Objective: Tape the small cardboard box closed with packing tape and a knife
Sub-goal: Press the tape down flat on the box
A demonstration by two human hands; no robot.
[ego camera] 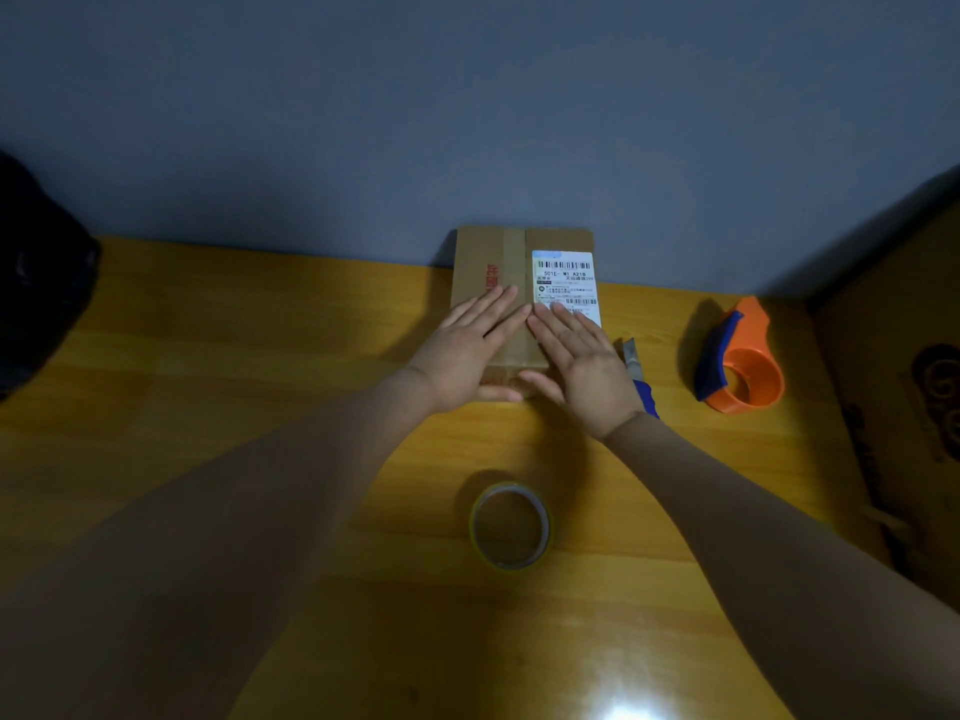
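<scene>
Your left hand (470, 350) is lying flat on the near left part of the small cardboard box (511, 262), palm down, fingers stretched out and spread a bit, gripping nothing. Your right hand (584, 363) is doing the same thing on the near right part, flat and open, fingertips reaching onto the bottom edge of the white shipping label (565, 278). The 2 hands sit side by side with the index fingers almost meeting over the strip of tape (514, 252) that runs down the middle of the box top, and both thumbs point in toward each other near the front edge.

The box sits on the wooden table (234, 356), pushed back close to the grey wall (467, 122), flaps down. There's some red print on the left flap, partly under your fingers.

Just right of your right wrist there's the knife (635, 362), blue handle and metal blade end, lying on the table beside the box. Further right is an orange and blue tape dispenser (740, 363), well apart from the box. The clear packing tape roll (510, 526) lies flat on the table nearer to you, between your 2 forearms
</scene>
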